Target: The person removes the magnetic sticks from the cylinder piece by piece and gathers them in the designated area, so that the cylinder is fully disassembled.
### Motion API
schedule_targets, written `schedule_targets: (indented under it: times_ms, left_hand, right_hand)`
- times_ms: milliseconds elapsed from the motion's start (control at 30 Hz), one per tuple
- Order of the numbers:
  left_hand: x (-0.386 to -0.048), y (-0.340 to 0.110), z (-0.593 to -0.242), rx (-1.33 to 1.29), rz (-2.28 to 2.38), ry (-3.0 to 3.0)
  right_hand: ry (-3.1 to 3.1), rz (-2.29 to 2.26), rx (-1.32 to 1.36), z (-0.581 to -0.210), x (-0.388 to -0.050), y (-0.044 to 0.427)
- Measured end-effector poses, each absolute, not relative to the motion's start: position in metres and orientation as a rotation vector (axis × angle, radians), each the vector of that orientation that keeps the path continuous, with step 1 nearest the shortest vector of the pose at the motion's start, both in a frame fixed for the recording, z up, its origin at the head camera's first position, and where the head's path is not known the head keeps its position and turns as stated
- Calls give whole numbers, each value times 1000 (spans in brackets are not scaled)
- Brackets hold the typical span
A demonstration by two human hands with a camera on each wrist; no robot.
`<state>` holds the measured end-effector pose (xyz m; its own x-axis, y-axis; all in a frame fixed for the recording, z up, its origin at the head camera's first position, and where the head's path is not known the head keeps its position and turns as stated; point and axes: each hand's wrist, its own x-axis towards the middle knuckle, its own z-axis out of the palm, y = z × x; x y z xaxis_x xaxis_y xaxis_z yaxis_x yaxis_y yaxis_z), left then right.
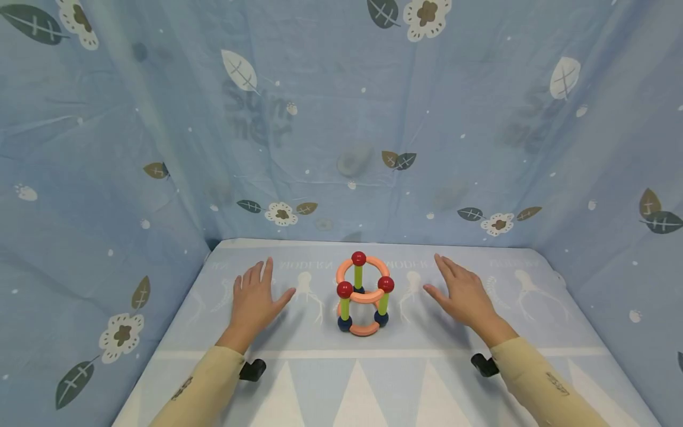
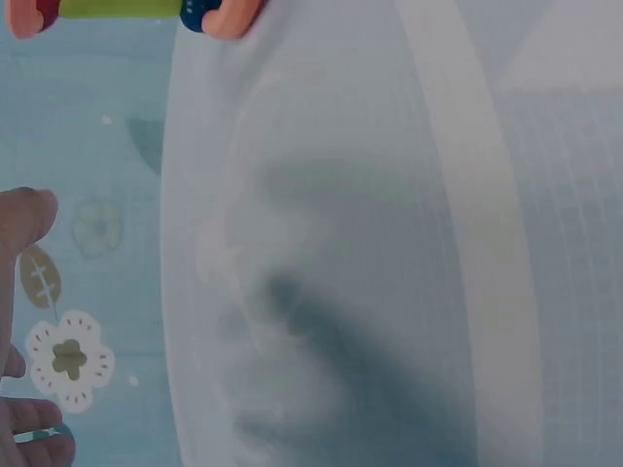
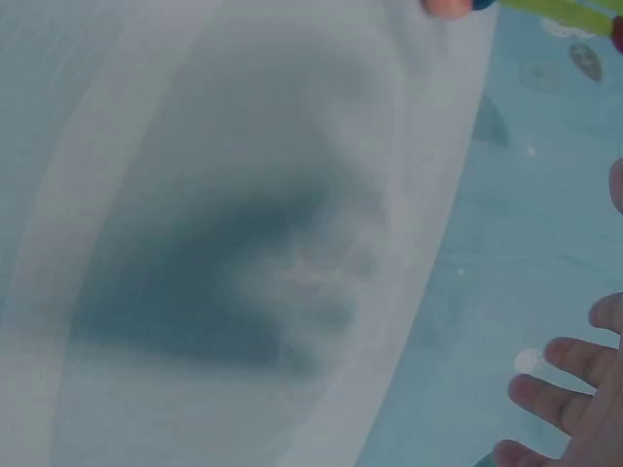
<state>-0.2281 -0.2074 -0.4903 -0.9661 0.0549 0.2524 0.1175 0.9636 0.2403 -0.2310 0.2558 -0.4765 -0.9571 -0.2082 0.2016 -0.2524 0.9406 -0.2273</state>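
A small toy frame stands upright on the table, built of orange curved pieces (image 1: 364, 330), lime green rods (image 1: 358, 276), red balls (image 1: 345, 289) on top and dark blue balls (image 1: 344, 324) below. My left hand (image 1: 255, 302) hovers to its left, fingers spread and holding nothing. On the other side is my right hand (image 1: 465, 296), also apart from the toy, with its fingers extended. Part of the toy shows at the top edge of the left wrist view as a green rod (image 2: 119, 8), and in the right wrist view as another green rod (image 3: 560, 12).
The table (image 1: 320, 373) has a pale patterned cloth with white triangles. Blue printed curtains (image 1: 331, 118) close off the back and both sides. A black wrist device (image 1: 253, 370) sits at the left cuff, another black device (image 1: 484, 365) at the right cuff.
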Motion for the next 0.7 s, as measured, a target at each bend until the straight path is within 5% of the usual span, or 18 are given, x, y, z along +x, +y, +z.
schedule_targets:
  times_ms: [700]
  left_hand:
    - [-202, -164, -457, -232, -719, -2668]
  right_hand:
    - [-2887, 725, 521, -447, -206, 219]
